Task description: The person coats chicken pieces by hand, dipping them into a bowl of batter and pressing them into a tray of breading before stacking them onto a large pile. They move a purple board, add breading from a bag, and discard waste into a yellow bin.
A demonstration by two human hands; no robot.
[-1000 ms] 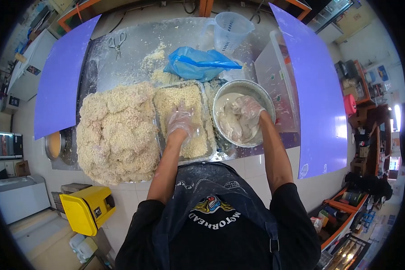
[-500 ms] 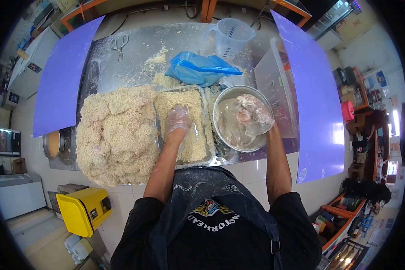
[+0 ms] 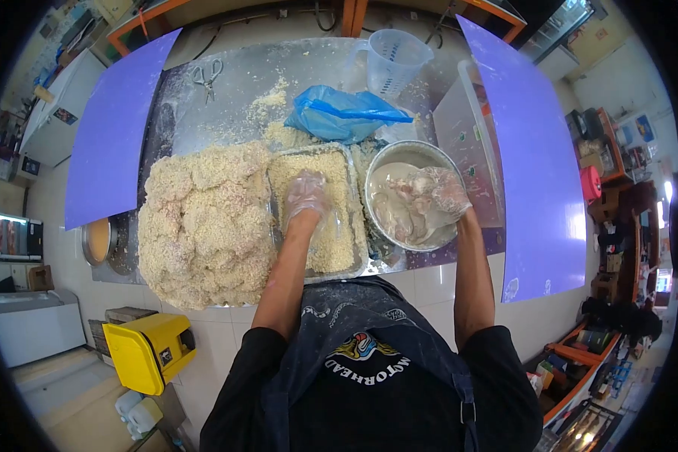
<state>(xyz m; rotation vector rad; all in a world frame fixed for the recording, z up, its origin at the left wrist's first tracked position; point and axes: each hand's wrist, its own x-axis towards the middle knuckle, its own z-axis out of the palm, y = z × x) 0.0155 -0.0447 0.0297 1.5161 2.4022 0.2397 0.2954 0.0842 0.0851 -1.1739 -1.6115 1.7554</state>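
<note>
My left hand (image 3: 307, 192), in a clear plastic glove, lies palm down on pale crumbs (image 3: 328, 233) in a metal tray (image 3: 363, 252). Its fingers look extended, though the tips are partly hidden against the crumbs. To the right, my gloved right hand (image 3: 448, 192) reaches over the rim into a round metal bowl (image 3: 371, 167). The bowl contains whitish batter (image 3: 388, 175) and pieces of raw meat (image 3: 401, 218). My right fingers are bent around a pinkish piece of raw meat (image 3: 420, 184), its underside hidden. Left of the tray rises a large heap of crumb-coated pieces (image 3: 203, 226).
Behind the tray lies a blue plastic bag (image 3: 339, 113), with a clear measuring jug (image 3: 392, 64) beyond it. Scissors (image 3: 208, 79) rest at the back left. A clear plastic bin (image 3: 467, 139) and purple panels (image 3: 539, 181) (image 3: 117, 143) flank the work area.
My right hand has lowered the meat deeper into the bowl. My left hand stays on the crumbs, slightly shifted. The whole view has moved a little to the right.
</note>
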